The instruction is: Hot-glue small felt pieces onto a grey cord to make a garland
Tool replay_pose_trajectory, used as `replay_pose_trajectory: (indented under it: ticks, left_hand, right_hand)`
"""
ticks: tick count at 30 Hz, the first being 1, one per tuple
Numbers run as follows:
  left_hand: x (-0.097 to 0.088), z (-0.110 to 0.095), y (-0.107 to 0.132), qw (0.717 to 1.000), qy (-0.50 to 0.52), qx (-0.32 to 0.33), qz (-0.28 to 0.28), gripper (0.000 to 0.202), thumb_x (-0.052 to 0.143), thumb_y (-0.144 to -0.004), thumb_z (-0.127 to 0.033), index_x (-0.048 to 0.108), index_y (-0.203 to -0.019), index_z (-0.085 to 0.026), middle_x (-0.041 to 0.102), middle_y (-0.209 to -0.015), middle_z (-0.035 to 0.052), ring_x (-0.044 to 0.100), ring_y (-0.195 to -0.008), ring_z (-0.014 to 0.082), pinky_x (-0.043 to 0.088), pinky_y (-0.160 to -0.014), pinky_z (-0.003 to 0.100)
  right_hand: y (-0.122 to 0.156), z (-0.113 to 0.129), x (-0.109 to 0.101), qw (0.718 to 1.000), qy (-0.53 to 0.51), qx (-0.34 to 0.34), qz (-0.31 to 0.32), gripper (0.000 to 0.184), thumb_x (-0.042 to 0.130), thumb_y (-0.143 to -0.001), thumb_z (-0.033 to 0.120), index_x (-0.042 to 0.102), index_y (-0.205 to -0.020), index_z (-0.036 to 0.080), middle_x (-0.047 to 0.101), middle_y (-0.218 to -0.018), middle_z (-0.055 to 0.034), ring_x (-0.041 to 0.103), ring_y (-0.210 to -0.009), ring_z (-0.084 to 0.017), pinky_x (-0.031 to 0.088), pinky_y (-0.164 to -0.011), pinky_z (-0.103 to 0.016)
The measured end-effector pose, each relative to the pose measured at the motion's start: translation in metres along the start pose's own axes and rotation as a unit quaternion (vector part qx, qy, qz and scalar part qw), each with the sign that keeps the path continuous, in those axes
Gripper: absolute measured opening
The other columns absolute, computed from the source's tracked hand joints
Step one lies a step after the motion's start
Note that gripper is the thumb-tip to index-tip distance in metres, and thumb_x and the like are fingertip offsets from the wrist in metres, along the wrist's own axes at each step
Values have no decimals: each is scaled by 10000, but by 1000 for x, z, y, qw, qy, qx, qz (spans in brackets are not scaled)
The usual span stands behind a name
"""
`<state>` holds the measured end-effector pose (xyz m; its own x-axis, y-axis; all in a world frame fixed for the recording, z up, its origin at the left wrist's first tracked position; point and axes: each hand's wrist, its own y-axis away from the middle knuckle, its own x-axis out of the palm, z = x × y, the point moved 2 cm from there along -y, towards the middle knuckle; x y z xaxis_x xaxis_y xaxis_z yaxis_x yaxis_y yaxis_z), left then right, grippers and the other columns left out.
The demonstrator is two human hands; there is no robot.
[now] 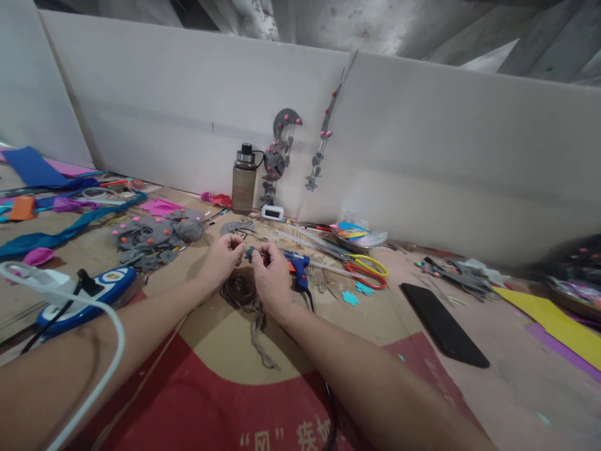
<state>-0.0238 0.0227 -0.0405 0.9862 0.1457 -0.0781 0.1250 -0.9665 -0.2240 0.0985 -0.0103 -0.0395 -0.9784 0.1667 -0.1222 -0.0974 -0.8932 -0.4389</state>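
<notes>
My left hand point(223, 257) and my right hand point(272, 279) meet over the cardboard-covered table, fingers pinched together on a small dark grey craft piece point(248, 253) held between them. Below the hands lies a coil of brown cord point(240, 292) with a grey strand point(260, 338) trailing toward me. A blue hot glue gun point(297, 265) rests just right of my right hand, its black cable running back along my forearm.
Orange and yellow scissors point(369, 270), a black phone point(444, 324), a bottle point(245, 179), a small clock point(272, 213), grey felt pieces with pink dots point(145, 238), a grey yarn ball point(190, 230), a blue-white power strip point(89, 294), yellow foam sheet point(554, 319). A white wall point(422, 150) carries hanging felt ornaments.
</notes>
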Motion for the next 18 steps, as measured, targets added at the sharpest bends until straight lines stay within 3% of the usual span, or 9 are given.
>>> replay_pose_trajectory:
  ticks: [8,13,18]
  left_hand:
    - [-1,4,-2,1000,6,16,-16,183,611,-617,-284,466,-685,-194,444,-511,-73,405,-427,80,289,-435,213]
    - [-5,6,-2,997,-18,51,-54,256,572,-636,-208,317,-626,-219,394,-508,-84,380,-441,74,282,-452,203]
    - [-5,9,-3,998,5,46,-34,166,592,-621,-198,485,-748,-194,519,-608,-49,454,-485,90,355,-476,215]
  right_hand:
    - [0,0,0,1000,0,-8,0,108,496,-780,283,533,-755,185,524,-732,15,444,-660,-122,377,-644,-248]
    - [0,0,0,1000,6,-12,-3,101,493,-781,280,527,-755,189,517,-720,14,441,-658,-125,377,-643,-247]
    - [1,-1,0,1000,8,-16,-2,107,492,-784,287,533,-767,189,521,-721,10,449,-674,-130,380,-654,-249]
